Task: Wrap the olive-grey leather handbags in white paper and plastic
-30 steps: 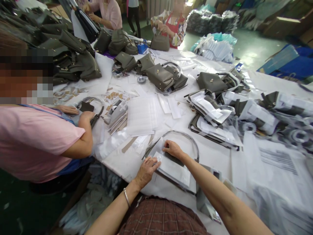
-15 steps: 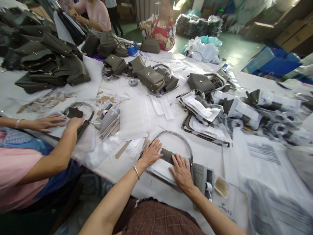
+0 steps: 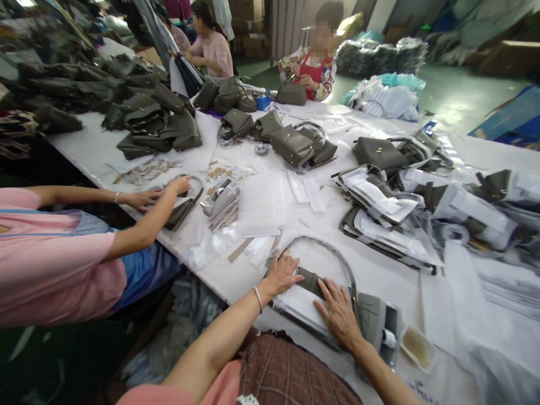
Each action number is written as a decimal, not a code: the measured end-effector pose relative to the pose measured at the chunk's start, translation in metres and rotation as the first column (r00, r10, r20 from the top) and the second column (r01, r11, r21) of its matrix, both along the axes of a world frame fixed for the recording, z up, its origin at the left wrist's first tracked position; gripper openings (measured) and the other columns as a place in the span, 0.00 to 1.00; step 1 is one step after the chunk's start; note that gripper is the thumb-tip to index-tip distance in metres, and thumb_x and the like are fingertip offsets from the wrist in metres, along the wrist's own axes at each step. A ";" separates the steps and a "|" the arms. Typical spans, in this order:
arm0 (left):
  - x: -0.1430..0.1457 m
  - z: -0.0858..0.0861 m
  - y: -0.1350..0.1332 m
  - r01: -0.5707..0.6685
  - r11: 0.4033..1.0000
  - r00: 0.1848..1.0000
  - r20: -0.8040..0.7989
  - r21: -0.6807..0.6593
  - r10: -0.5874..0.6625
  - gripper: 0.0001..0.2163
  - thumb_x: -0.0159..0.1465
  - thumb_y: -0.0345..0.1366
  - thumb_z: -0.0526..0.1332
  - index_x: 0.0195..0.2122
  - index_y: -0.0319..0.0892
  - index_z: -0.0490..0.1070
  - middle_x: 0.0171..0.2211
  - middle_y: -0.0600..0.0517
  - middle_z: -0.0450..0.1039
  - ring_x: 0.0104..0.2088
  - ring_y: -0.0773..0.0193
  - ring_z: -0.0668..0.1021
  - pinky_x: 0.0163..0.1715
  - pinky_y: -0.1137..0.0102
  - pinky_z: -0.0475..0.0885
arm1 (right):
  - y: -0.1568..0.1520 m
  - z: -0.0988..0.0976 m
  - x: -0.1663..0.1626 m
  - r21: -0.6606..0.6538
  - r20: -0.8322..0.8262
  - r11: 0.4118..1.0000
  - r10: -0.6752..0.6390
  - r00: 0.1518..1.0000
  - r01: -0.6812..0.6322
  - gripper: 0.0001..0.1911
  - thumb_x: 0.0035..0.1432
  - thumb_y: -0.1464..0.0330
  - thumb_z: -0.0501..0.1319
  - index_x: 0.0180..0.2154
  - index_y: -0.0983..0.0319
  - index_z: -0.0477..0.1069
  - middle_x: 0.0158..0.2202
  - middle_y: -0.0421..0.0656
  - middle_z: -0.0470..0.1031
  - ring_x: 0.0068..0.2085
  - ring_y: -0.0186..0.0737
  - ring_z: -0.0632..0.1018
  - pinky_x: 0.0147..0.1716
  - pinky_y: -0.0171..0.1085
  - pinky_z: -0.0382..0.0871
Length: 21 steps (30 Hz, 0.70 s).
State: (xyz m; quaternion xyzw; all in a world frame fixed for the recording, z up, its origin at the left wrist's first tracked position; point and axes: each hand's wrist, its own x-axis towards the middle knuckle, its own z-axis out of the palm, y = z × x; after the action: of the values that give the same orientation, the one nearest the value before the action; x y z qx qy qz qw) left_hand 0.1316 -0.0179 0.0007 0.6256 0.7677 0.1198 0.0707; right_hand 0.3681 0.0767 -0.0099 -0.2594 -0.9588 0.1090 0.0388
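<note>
A flat olive-grey handbag (image 3: 310,280) lies on the white table (image 3: 379,270) right in front of me, partly wrapped in white paper, with its plastic-wrapped curved handle (image 3: 333,250) arching over it. My left hand (image 3: 282,274) rests flat on the bag's left end, fingers spread. My right hand (image 3: 337,312) presses flat on the paper over the bag's right part, fingers stretched out. Neither hand grips anything.
A person in pink at my left works on another bag (image 3: 179,211). Piles of grey handbags (image 3: 156,121) and wrapped bag parts (image 3: 379,208) cover the table. A tape dispenser (image 3: 379,326) sits by my right hand. Two more people sit at the far end.
My hands moved from fingering the paper wrap to lying flat on the bag. The view swung up and left; the neighbour's arms stretched farther across the table.
</note>
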 end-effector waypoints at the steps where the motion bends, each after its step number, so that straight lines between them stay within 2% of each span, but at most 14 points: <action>1: 0.004 0.002 -0.011 -0.010 1.000 1.000 0.005 0.018 0.010 0.29 0.66 0.56 0.54 0.62 0.43 0.63 0.57 0.43 0.69 0.66 0.48 0.59 0.65 0.45 0.50 | -0.006 0.001 0.001 0.024 -0.005 1.000 0.005 1.000 -0.005 0.32 0.66 0.50 0.49 0.65 0.58 0.58 0.67 0.49 0.59 0.67 0.53 0.60 0.66 0.56 0.47; 5: 0.021 0.007 -0.063 0.024 0.994 1.000 -0.014 0.109 -0.022 0.35 0.64 0.60 0.53 0.68 0.47 0.53 0.68 0.43 0.53 0.69 0.47 0.52 0.66 0.45 0.46 | -0.036 0.004 -0.001 0.127 -0.054 0.992 0.028 0.998 -0.021 0.33 0.66 0.50 0.50 0.66 0.58 0.57 0.68 0.48 0.57 0.69 0.54 0.56 0.67 0.57 0.44; 8: 0.026 0.004 -0.093 0.105 0.986 0.994 -0.040 0.128 -0.100 0.33 0.67 0.58 0.50 0.69 0.48 0.51 0.69 0.44 0.51 0.70 0.51 0.51 0.67 0.48 0.42 | -0.051 0.001 -0.003 0.169 -0.068 0.984 0.061 0.996 -0.048 0.32 0.66 0.51 0.49 0.66 0.58 0.57 0.68 0.48 0.58 0.69 0.53 0.56 0.67 0.56 0.45; 14: 0.018 0.002 -0.101 0.173 0.969 0.985 -0.051 0.179 -0.166 0.32 0.68 0.57 0.49 0.68 0.47 0.52 0.69 0.43 0.52 0.69 0.50 0.54 0.67 0.48 0.43 | -0.045 -0.004 -0.001 0.219 -0.053 0.975 0.053 0.997 -0.040 0.34 0.66 0.49 0.46 0.65 0.60 0.58 0.67 0.49 0.60 0.67 0.52 0.59 0.66 0.55 0.48; 16: 0.012 0.005 -0.107 0.245 0.950 0.969 -0.061 0.195 -0.237 0.33 0.68 0.56 0.50 0.69 0.45 0.51 0.69 0.42 0.52 0.69 0.49 0.54 0.67 0.48 0.45 | -0.044 -0.003 0.005 0.233 -0.067 0.972 -0.029 0.997 0.044 0.36 0.66 0.48 0.42 0.65 0.63 0.59 0.67 0.52 0.59 0.68 0.53 0.58 0.65 0.57 0.49; 19: 0.001 0.005 -0.126 0.402 0.898 0.916 -0.054 0.180 -0.399 0.32 0.69 0.54 0.51 0.69 0.43 0.51 0.68 0.42 0.54 0.69 0.51 0.56 0.67 0.50 0.49 | -0.051 0.000 0.017 0.238 -0.070 0.938 -0.244 0.967 0.253 0.39 0.66 0.49 0.36 0.65 0.67 0.59 0.66 0.57 0.60 0.67 0.57 0.58 0.62 0.62 0.52; 21: -0.008 0.002 -0.140 0.475 0.866 0.878 -0.027 0.156 -0.477 0.30 0.70 0.52 0.51 0.68 0.42 0.52 0.67 0.43 0.57 0.68 0.53 0.58 0.67 0.52 0.51 | -0.058 0.003 0.024 0.222 -0.018 0.918 -0.334 0.942 0.330 0.38 0.65 0.50 0.35 0.64 0.65 0.60 0.65 0.56 0.61 0.67 0.58 0.59 0.60 0.64 0.54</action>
State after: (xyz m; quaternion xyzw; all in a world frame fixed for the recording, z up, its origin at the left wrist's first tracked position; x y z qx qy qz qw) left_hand 0.1240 -0.1580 0.0026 0.7984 0.5772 0.1631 0.0530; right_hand 0.3920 0.0186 -0.0072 -0.4133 -0.9074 -0.0093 0.0759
